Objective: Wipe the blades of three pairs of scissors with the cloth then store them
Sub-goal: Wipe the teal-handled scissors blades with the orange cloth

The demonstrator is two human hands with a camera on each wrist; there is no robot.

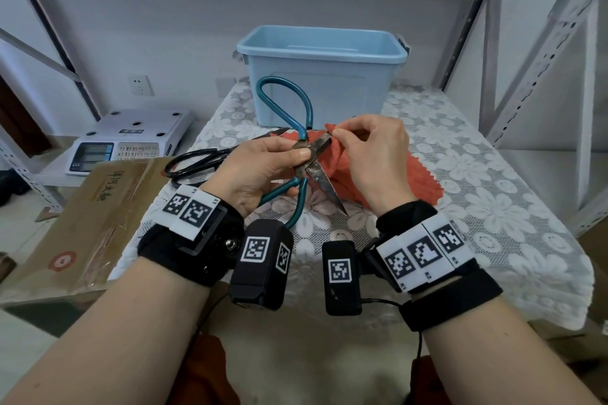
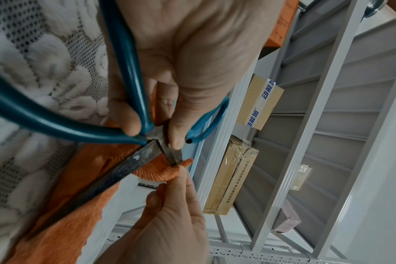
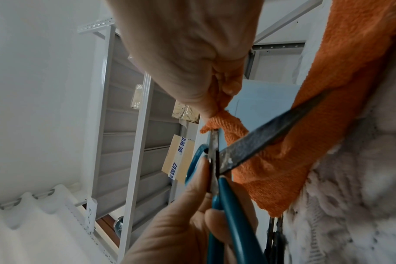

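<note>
Blue bin (image 1: 320, 76) behind; right side open

— Anything you can read here?
— The scale (image 1: 131, 138) on the lower shelf has keypad digits: 7, 8, 9 above 4, 5, 6. Its display is blank.
— The boxes?
— A tan box (image 2: 259, 101) on the rack carries white tape printed in blue, 动能加. The flat carton (image 1: 82, 223) at left bears brown characters too blurred to read.
— The wrist tags?
— Only black-and-white coded squares; their small numbers are illegible.
</note>
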